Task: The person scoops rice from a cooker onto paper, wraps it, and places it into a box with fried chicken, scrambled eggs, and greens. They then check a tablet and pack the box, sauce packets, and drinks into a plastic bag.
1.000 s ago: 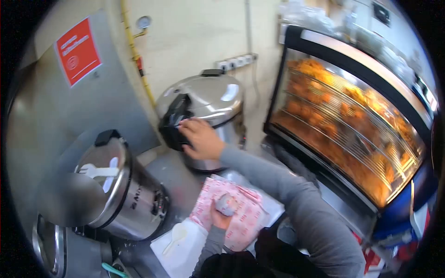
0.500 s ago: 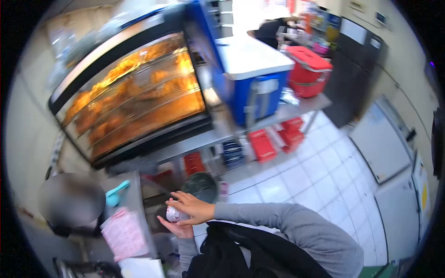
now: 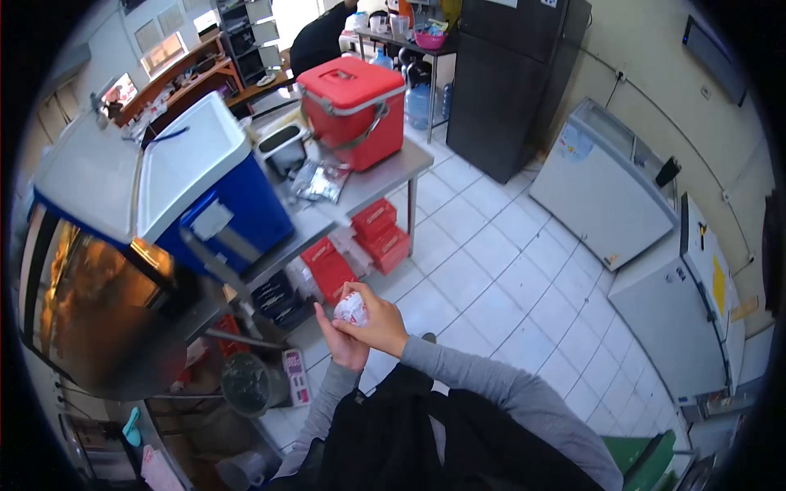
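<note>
A small white bundle with red print, which looks like wrapped paper, is held between both hands near the middle of the view. My right hand curls round it from the right, fingers bent over its top. Against its lower left side rests my left hand, palm up with its fingers stretched out. Both hands are in the air, above the tiled floor and the red boxes under the metal table.
A metal table bears a blue cooler and a red cooler. Below stands a dark bin. A dark fridge and white freezers line the right. Another person bends at the back.
The view has turned to the right, so the coolers and the heated glass cabinet have shifted left. My hands are still together round the bundle, with the right fingers now curled closer over it.
</note>
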`<state>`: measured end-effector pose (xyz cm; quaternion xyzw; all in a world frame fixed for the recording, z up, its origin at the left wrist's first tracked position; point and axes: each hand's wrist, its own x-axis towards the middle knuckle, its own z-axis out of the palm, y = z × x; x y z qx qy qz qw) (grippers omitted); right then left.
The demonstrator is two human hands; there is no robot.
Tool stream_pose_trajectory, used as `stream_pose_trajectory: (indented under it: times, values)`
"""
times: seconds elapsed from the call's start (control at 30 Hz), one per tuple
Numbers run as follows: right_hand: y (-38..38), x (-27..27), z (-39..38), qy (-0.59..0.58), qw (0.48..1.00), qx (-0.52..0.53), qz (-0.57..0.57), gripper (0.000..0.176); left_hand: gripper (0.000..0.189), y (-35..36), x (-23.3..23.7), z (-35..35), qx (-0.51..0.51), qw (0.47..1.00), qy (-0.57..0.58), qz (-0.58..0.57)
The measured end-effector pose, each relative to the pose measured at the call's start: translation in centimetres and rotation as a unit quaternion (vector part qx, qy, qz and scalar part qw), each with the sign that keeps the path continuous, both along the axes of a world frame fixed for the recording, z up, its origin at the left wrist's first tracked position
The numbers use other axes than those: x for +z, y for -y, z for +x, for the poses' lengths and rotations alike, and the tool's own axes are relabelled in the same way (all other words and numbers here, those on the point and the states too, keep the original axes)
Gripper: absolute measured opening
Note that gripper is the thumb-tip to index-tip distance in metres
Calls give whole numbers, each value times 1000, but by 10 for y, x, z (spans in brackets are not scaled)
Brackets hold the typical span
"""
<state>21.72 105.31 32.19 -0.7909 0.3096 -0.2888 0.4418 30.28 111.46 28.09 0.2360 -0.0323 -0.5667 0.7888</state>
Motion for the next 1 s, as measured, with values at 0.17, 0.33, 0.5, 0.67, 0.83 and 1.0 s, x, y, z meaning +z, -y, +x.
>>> stream_pose_trajectory:
  times: [0.17, 0.33, 0.5, 0.67, 0.83, 1.0]
  values:
    - [179, -19, -72, 125, 991, -51, -23, 78, 75, 201, 1, -58, -147, 988, -33, -21]
    - [319, 21, -177, 133, 912, -267, 283, 53, 67, 380, 12, -153, -416, 909, -27, 23]
    - [449, -34, -225, 148, 850, -422, 279, 53, 58, 522, -22, -202, -438, 879, 113, 154]
    - [608, -70, -154, 39, 956, -224, 183, 59, 42, 645, -38, -150, -186, 963, 120, 150]
    - [755, -50, -10, -123, 978, 117, 122, 59, 41, 733, -46, -6, 7, 973, 73, 217]
    - [853, -75, 114, -90, 960, 257, 70, 62, 47, 811, -67, 90, 103, 978, 15, 181]
